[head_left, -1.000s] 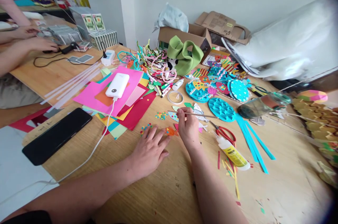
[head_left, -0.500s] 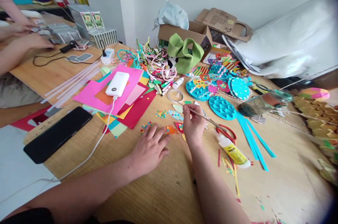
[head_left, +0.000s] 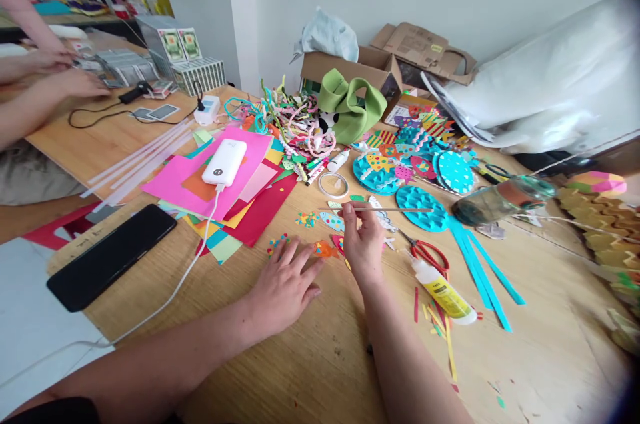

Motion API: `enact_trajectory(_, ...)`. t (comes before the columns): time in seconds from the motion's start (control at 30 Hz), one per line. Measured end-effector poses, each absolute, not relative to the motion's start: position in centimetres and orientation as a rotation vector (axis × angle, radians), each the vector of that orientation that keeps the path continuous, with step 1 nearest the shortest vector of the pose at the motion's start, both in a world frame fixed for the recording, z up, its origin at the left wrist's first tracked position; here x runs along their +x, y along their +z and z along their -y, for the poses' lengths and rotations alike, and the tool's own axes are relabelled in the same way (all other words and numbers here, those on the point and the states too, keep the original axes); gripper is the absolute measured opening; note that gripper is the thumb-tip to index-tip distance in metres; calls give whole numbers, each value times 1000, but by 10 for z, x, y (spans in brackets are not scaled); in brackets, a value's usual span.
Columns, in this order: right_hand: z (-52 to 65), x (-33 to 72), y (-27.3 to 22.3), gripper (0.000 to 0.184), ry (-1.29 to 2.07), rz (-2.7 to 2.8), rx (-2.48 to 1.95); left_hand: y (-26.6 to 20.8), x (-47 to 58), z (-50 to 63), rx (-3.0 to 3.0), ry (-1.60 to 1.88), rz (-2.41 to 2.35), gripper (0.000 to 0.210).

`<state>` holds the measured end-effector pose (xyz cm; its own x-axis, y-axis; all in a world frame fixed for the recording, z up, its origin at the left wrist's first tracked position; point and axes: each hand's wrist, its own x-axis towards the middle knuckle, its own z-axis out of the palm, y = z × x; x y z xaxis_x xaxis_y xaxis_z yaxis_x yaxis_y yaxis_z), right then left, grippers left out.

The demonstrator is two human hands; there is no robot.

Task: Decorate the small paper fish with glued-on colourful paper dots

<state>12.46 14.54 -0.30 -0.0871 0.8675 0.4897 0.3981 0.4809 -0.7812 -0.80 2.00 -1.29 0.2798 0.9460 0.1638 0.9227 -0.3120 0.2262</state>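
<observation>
1. The stick [head_left: 400, 210] in the right hand [head_left: 364, 244] lies level, nine to three o'clock; half a second ago it sloped from ten to four.
2. Its three-o'clock end has swung off the scissors [head_left: 433, 256] and now crosses the nearest blue disc [head_left: 425, 222].
3. Its nine-o'clock end shows further out, on the twelve-o'clock side of the light-blue fish [head_left: 331, 221].
4. The hand has shifted slightly towards nine o'clock, hiding more of the red fish [head_left: 337, 241].

The left hand [head_left: 283, 287] lay palm down, fingers slightly spread; the right hand [head_left: 364, 244] hovered beside it, thumb and fingers pinched together, both bare forearms [head_left: 185, 354] angling inward.
</observation>
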Motion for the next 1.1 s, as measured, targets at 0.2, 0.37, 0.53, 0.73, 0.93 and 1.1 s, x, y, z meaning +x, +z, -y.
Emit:
enact_trajectory(0.2, -145, 125, -5, 19, 495, 1795, -1046, -13, -8, -20, 2427, 393, -1781, 44)
enact_trajectory(0.37, -144, 123, -3, 19, 536, 1895, -1034, -13, -8, -20, 2423, 411, -1780, 44)
enact_trajectory(0.53, -143, 122, -5, 20, 590, 1956, -1008, -14, -8, -21, 2430, 407, -1784, 45)
enact_trajectory(0.73, -143, 121, -7, 19, 592, 1968, -1018, -12, -8, -21, 2433, 414, -1788, 44)
enact_trajectory(0.93, -143, 120, -6, 18, 549, 1992, -979, -11, -8, -21, 2427, 383, -1783, 45)
enact_trajectory(1.1, -144, 118, -10, 18, 514, 2010, -931, -13, -7, -21, 2433, 423, -1791, 43)
